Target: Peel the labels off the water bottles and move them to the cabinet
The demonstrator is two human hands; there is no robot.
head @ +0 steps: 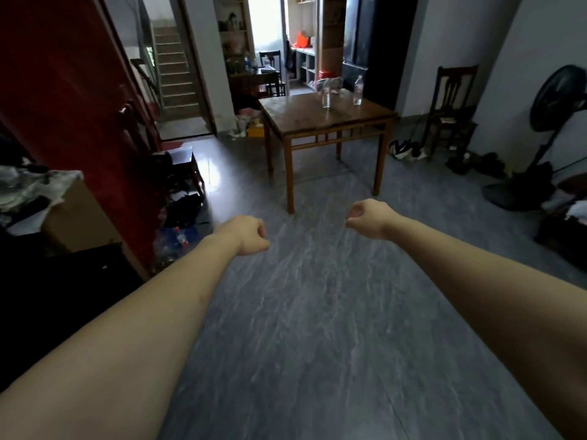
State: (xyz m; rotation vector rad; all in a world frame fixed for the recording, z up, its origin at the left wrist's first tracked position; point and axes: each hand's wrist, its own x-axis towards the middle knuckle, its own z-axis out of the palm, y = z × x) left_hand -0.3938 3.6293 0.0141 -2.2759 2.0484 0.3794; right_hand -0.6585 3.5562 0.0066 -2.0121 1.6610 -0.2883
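Two clear water bottles stand on a brown wooden table (301,117) across the room. One bottle (327,98) is near the table's middle, the other bottle (358,90) with a label stands to its right. A crumpled plastic wrap (328,83) lies behind them. Both my arms reach forward over the grey floor, well short of the table. My left hand (247,235) is curled into a loose fist with nothing in it. My right hand (368,217) is also curled shut and holds nothing.
A red door (63,106) and cluttered boxes (76,214) stand at the left. A small stool (184,160) and dark bags lie on the floor beside them. At the right are a wooden chair (452,112), a standing fan (552,122) and shoes. Stairs and a doorway lie beyond.
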